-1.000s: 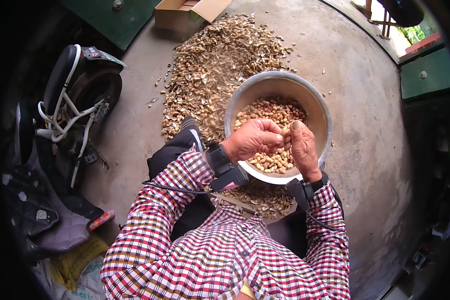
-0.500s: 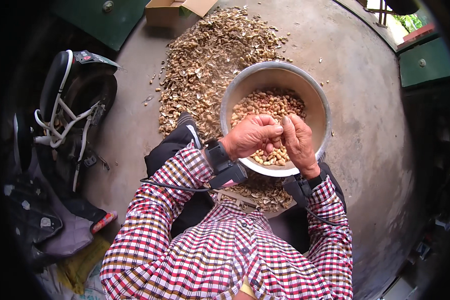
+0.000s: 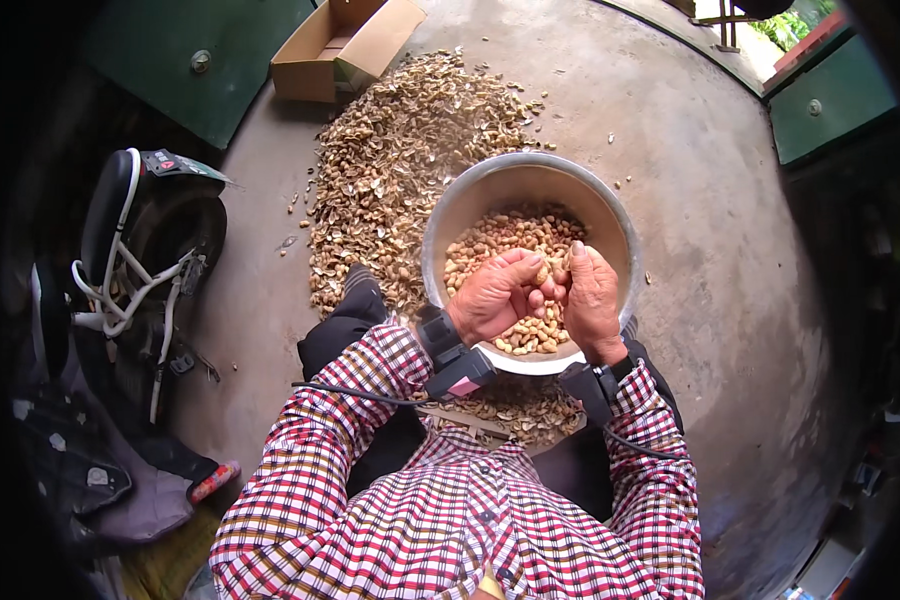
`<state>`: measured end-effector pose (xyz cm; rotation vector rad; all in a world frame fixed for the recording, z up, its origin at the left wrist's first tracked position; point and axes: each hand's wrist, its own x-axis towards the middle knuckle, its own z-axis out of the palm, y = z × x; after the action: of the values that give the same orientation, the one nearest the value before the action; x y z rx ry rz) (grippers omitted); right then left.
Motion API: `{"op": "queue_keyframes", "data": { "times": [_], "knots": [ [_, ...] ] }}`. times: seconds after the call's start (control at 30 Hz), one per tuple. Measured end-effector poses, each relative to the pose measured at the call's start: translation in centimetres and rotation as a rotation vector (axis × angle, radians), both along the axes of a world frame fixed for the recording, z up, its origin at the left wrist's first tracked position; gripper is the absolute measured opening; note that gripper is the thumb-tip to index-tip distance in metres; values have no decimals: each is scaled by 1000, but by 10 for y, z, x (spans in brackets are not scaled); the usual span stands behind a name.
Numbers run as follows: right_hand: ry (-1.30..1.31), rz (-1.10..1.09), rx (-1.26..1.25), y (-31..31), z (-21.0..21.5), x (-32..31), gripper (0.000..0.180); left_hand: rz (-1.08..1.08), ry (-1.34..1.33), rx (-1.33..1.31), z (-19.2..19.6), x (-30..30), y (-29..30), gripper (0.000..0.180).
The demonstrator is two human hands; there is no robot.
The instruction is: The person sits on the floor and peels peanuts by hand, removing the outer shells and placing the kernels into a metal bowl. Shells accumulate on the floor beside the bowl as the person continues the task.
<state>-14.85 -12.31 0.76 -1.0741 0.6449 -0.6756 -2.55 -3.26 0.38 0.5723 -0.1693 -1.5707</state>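
Note:
Over a round metal basin, my left hand and my right hand meet with bent fingers. A peanut shows at my left thumb and fingertips, in a pinch. My right thumb and forefinger close just beside it, on a small pale piece that looks like peanut shell. Beneath the hands, the basin holds a heap of peanuts, many tan in their shells and some redder toward the back. The curled lower fingers of both hands are partly hidden.
A wide pile of peanut shells covers the floor left of the basin. More shells lie between my legs. An open cardboard box stands at the far end. A small white-framed vehicle and dark clothing are at the left.
The whole view has shifted slightly, showing more of the box. My hands remain together over the basin, fingers turned a little, and a peanut now shows at the left fingertips.

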Motion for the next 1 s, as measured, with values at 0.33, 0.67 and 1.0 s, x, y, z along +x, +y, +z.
{"op": "queue_keyframes", "data": {
  "times": [0.33,0.67,1.0],
  "knots": [
    [24,-24,92,-8,12,-10,24,84,-298,268,-11,10,-1,11],
    [330,202,-372,-7,1,-9,22,41,-233,141,-1,7,0,10],
    [283,327,-917,-7,25,5,13,-41,-536,83,13,22,14,25]
  ]
}}
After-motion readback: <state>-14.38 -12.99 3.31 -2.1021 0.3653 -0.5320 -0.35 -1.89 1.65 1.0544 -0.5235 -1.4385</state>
